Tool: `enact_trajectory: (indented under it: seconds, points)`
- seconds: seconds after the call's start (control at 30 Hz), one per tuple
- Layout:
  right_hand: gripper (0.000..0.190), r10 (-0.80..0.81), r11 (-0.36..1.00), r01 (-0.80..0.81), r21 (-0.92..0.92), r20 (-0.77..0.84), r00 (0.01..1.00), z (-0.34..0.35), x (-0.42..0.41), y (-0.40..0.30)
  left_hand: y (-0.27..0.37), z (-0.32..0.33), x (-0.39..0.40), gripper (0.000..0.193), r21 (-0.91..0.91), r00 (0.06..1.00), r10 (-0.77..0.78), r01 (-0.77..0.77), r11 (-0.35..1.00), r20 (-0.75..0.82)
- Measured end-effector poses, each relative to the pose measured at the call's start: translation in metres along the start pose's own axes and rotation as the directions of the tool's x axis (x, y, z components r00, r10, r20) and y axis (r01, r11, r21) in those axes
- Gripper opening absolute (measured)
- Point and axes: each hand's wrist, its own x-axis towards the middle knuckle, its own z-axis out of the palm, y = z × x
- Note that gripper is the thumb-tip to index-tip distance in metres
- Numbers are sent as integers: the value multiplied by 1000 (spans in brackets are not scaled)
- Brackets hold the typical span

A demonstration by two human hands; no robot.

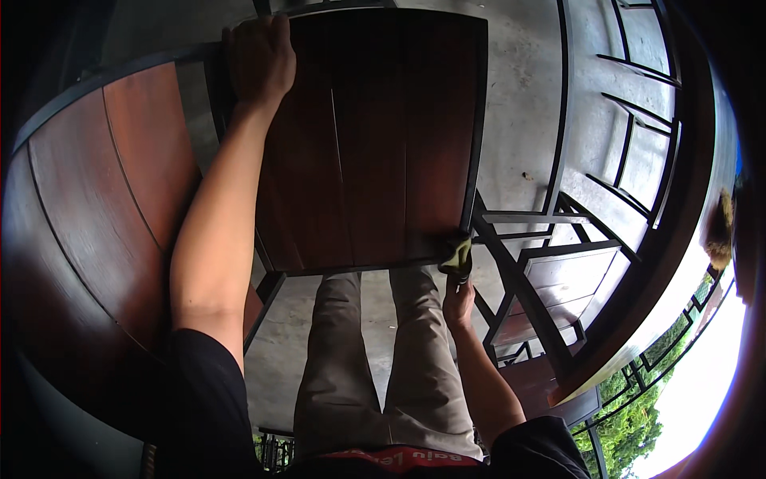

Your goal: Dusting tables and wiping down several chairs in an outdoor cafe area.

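My left hand is closed around the dark metal frame at the far left corner of a wood-slatted seat panel. The panel has reddish-brown planks with narrow gaps and a black frame. At its near right corner, my right hand holds what looks like a paintbrush, with a yellow-green part and a dark tip against the frame's edge. The grip is partly hidden by shadow. My left forearm passes over the edge of a larger plank-topped piece of furniture on the left.
Black metal furniture frames stand to the right on the grey concrete floor. A wooden-panelled chair and a long dark-edged tabletop are also on that side. Something brown and furry lies at the far right.
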Motion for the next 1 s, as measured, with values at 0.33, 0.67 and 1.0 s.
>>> enact_trajectory:
  seconds: [0.33,0.67,1.0]
  points:
    - [27,206,512,-176,841,78,975,56,-2,-52,-50,46,13,18,136,982,168,-179,974,92]
    - [48,187,42,-161,986,151,971,62,22,-77,11,-11,-6,21,-378,926,-365,304,875,-101]
    - [40,258,-251,-248,936,312,914,54,44,-72,29,-107,-209,46,-51,307,-734,936,349,606]
